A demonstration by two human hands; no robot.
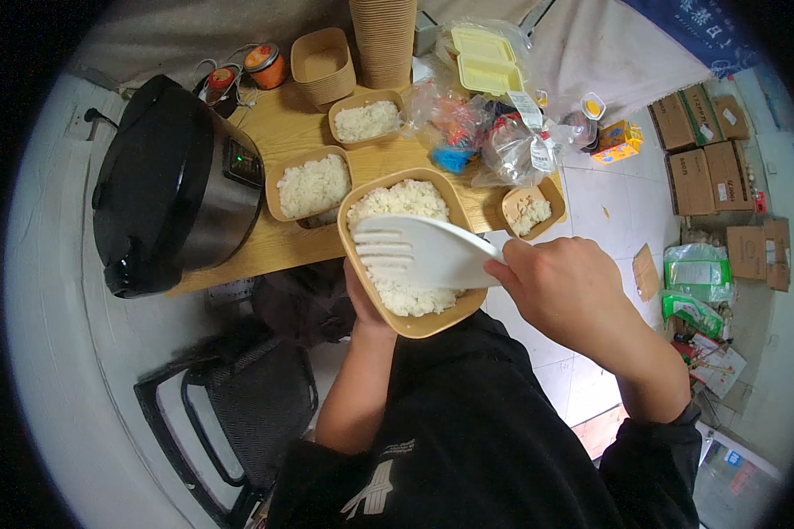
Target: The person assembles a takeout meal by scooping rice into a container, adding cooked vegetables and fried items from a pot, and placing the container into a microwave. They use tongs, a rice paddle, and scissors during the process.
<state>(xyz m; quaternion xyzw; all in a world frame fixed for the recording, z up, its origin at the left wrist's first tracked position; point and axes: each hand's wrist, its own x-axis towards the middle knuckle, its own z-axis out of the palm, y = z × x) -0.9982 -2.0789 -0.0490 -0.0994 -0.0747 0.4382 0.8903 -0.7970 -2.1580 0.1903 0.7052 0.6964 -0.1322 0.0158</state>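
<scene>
My left hand holds up a brown paper bowl from beneath and its left side, with most of the fingers hidden. White cooked rice fills much of it. A white slotted rice paddle lies flat over the rice, and my right hand is closed around its handle. Behind the held bowl, on the wooden table, are two more bowls of rice, one at the left and one farther back. At the table's right end sits a bowl with a smaller amount of rice.
A large black rice cooker stands at the table's left. Stacked paper bowls, a shorter stack, plastic bags and a yellow foam box are along the back. A black chair is lower left; cardboard boxes line the right.
</scene>
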